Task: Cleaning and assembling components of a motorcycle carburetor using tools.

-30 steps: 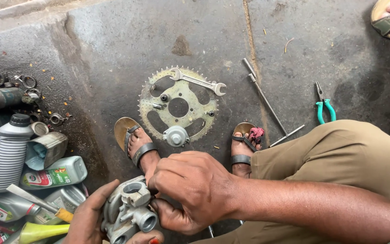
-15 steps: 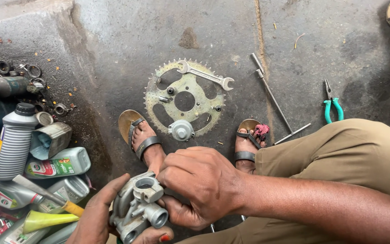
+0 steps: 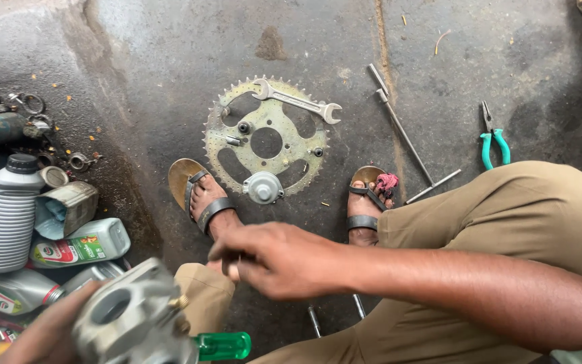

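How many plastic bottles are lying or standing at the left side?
3 clearly: a grey bottle standing upright, a green-labelled bottle lying beside it, a third bottle lying below. More may be hidden.

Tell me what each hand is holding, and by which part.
The left hand grips the grey metal carburetor-like part by its lower left side. The right hand appears to hold nothing; its fingers are blurred.

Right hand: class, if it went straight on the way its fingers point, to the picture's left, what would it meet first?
Probably the oil bottle lying on its side by the tin. The right hand is above the floor, so depth is unclear and it might pass over.
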